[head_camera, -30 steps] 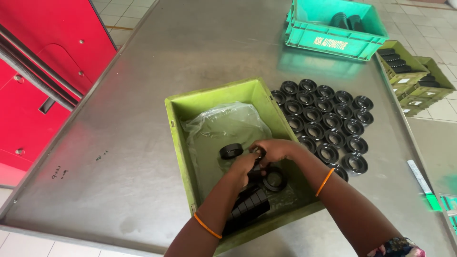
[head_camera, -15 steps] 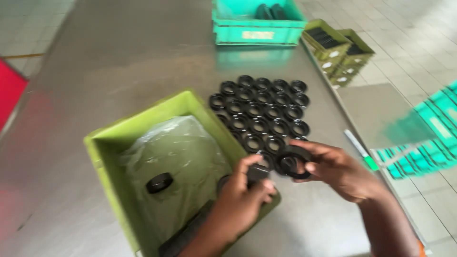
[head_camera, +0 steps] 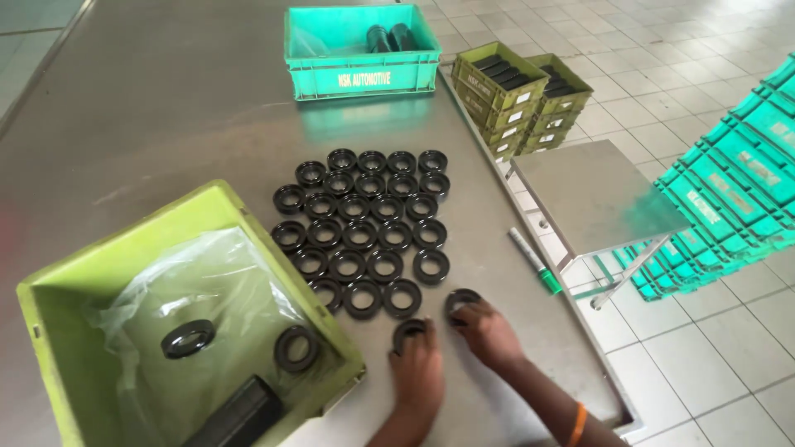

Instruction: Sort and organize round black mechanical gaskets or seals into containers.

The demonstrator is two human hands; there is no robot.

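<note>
The left hand (head_camera: 418, 368) is resting on the steel tabletop (head_camera: 166, 116) near its front edge, its fingers curled together over a black ring (head_camera: 409, 330) that is lying flat under the fingertips. Just beside it, the right hand (head_camera: 489, 331) is touching a second black ring (head_camera: 460, 300), with the fingers bent down onto the ring's near rim; an orange band (head_camera: 577, 424) is showing on that wrist. Both rings are sitting at the front of a cluster of matching rings (head_camera: 364, 223), which is laid out in neat rows across the middle of the tabletop, the rings touching or nearly touching one another. At the front left corner a lime-green bin (head_camera: 91, 273) is standing, lined with a clear plastic bag (head_camera: 224, 281); two more black rings and a dark stack of parts are lying inside it. Toward the back edge a teal crate (head_camera: 362, 76) is sitting with a few dark parts in it, and just to its right, by the right edge, a stack of small olive-green boxes (head_camera: 517, 95) is standing, filled with black pieces. A marker with a green cap (head_camera: 535, 261) is lying close to the right edge, well apart from the hands. Beyond that edge a lower steel stand (head_camera: 596, 194) is standing on the tiled floor (head_camera: 712, 348), with teal crates (head_camera: 729, 190) piled at the far right.
</note>
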